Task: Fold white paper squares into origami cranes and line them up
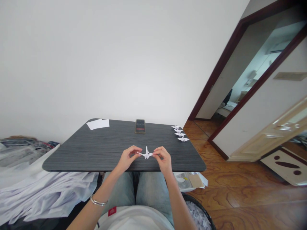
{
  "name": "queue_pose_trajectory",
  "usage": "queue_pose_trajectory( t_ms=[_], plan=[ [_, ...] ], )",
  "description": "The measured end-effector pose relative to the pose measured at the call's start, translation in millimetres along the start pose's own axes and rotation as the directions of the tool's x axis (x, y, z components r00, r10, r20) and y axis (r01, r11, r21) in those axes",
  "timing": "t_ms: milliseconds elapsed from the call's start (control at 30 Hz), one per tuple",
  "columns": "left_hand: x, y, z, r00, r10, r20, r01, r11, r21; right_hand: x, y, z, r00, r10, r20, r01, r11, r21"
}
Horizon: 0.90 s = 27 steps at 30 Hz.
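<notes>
A white folded paper crane (146, 154) is held between my two hands above the near part of the dark table (105, 150). My left hand (129, 157) pinches the tip of its left wing between thumb and fingers. On the other side, my right hand (163, 159) pinches the right wing tip the same way. The wings spread sideways, and a narrow point stands up from the middle of the crane. Several more white paper cranes (182, 139) sit in a row at the table's right edge.
White paper sheets (98, 124) lie at the table's back left. A small dark device (140, 126) stands near the wall. Left of the table are heaps of white material (48, 195). Below right are a container (184, 181) and a black bin (199, 212) of paper pieces.
</notes>
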<state>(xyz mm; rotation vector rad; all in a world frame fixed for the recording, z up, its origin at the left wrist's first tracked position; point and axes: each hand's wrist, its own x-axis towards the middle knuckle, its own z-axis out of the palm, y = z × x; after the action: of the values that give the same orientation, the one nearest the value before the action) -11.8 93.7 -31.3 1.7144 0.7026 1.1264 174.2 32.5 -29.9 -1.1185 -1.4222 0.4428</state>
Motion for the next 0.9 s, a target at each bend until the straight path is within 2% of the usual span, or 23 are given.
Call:
queue_pose_trajectory(
  t_ms=[167, 267, 633, 900],
  plan=[
    [5, -19, -7.4, 0.985, -0.132, -0.108, 0.138, 0.989, 0.052, 1, 23, -19, 0.991, -0.001, -0.133, -0.003, 1.0, -0.031],
    [9, -29, -14.0, 0.971, -0.204, -0.121, 0.209, 0.978, 0.026, 1, 39, -38, 0.988, 0.039, -0.149, -0.044, 0.998, -0.033],
    [12, -27, -15.9, 0.975, -0.206, -0.087, 0.214, 0.972, 0.097, 10, 96, -128, 0.97, 0.144, -0.197, -0.155, 0.987, -0.046],
    [13, -28, -15.7, 0.975, -0.212, -0.065, 0.219, 0.968, 0.125, 28, 135, -197, 0.941, 0.221, -0.256, -0.247, 0.966, -0.074]
  ],
)
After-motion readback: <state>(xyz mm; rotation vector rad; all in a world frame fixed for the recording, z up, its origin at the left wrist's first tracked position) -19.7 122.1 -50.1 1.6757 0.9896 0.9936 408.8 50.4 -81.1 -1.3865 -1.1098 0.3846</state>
